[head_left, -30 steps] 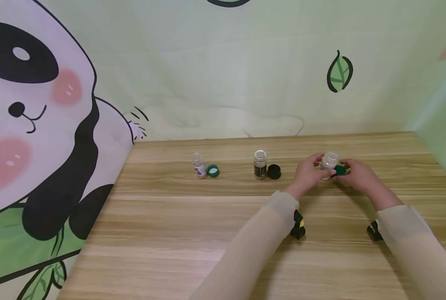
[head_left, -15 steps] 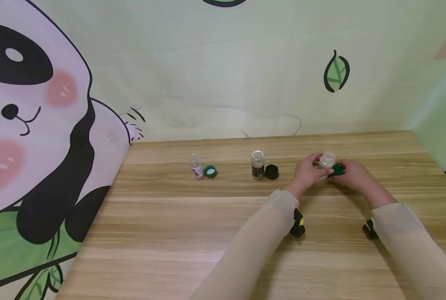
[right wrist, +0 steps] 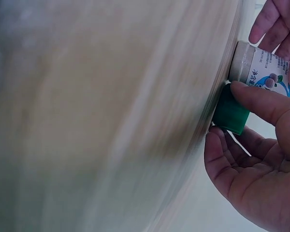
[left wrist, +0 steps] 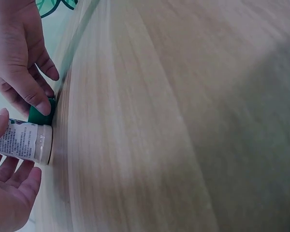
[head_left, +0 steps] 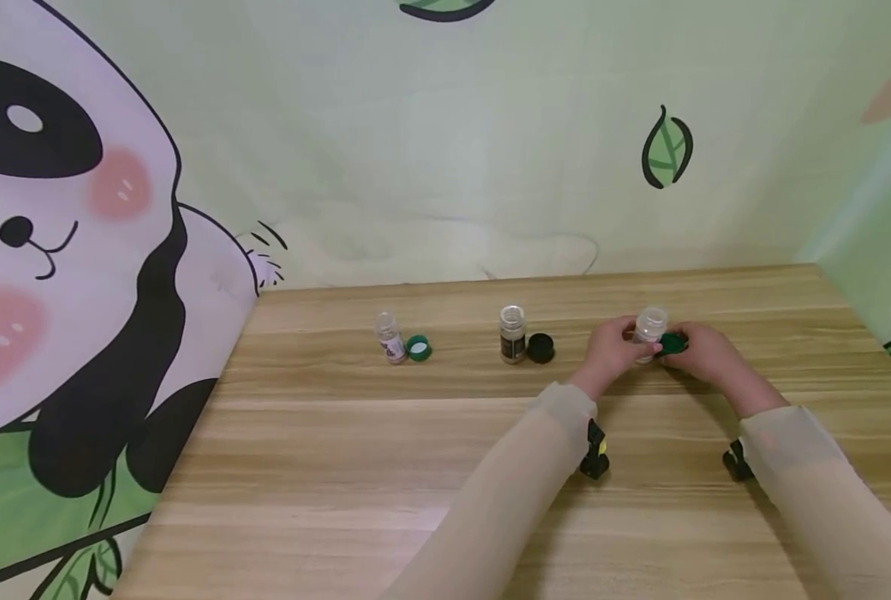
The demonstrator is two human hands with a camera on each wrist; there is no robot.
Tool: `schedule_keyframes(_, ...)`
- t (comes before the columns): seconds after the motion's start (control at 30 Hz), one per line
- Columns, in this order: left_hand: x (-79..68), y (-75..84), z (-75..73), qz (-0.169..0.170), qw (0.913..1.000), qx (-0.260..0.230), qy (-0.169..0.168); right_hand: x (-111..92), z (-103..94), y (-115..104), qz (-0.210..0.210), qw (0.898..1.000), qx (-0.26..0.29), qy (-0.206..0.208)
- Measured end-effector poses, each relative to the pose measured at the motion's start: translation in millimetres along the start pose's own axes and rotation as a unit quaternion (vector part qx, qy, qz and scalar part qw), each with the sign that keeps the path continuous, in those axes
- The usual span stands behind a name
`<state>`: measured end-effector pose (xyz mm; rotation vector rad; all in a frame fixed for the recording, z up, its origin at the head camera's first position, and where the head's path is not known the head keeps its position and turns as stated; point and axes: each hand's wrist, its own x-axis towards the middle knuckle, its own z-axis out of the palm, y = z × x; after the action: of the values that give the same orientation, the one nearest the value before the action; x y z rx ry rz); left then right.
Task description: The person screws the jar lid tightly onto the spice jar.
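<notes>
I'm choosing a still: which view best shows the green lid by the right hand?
The right wrist view: there the green lid is largest and mostly unobstructed. In the left wrist view, the right hand hides part of it; the head view shows it small, beside the held bottle.

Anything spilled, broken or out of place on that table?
Nothing stands out. The left bottle, middle bottle and right bottle stand upright and open, with the left green cap, black cap and right green cap beside them; I see no spill or damage.
</notes>
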<state>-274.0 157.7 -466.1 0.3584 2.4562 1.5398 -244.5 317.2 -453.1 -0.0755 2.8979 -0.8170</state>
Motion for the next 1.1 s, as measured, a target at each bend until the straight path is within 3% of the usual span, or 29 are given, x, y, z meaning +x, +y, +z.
schedule_keyframes(0.23, -0.9, -3.4, 0.4, 0.012, 0.9997, 0.021, 0.0, 0.7, 0.5, 0.0, -0.001, 1.0, 0.0, -0.002)
schedule_keyframes(0.53, 1.3, -1.1, -3.7, -0.021, 0.9992, 0.035, 0.001, 2.5, -4.1, -0.4, -0.004, 1.0, -0.005, -0.01)
schedule_keyframes(0.7, 2.8, 3.7, -7.7, -0.021, 0.9987, 0.047, -0.005, 3.3, -11.2, -2.4, -0.003, 1.0, -0.012, -0.008)
schedule_keyframes(1.1, 1.7, 4.1, -3.6, -0.02, 0.9994, 0.027, 0.0, -6.1, -22.1, -2.6, 0.003, 1.0, -0.012, -0.009)
